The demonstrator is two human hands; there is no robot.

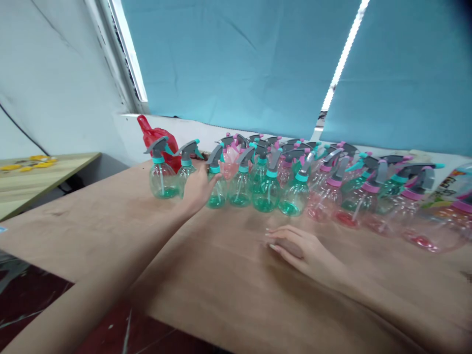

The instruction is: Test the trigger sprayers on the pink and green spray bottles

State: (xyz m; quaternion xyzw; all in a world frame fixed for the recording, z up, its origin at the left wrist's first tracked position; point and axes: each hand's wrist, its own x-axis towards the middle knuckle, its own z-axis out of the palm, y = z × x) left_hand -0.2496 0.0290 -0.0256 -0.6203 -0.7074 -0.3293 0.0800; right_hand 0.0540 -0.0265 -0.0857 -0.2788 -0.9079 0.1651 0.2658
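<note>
Several clear spray bottles with grey triggers stand in rows along the far side of a brown table [228,275]. Those on the left are green with teal collars, those on the right pink. My left hand [199,189] reaches forward and is closed round a green spray bottle [217,189] in the front row, third from the left. Two more green bottles [162,172] stand to its left. My right hand [298,248] lies on the tabletop in front of the rows, fingers loosely curled and pointing left, holding nothing.
A red plastic bag [155,135] sits behind the leftmost bottles. A pale wooden table [33,177] with yellow items stands at the far left. Blue curtains [239,64] hang behind. A printed package [450,189] lies at the right edge.
</note>
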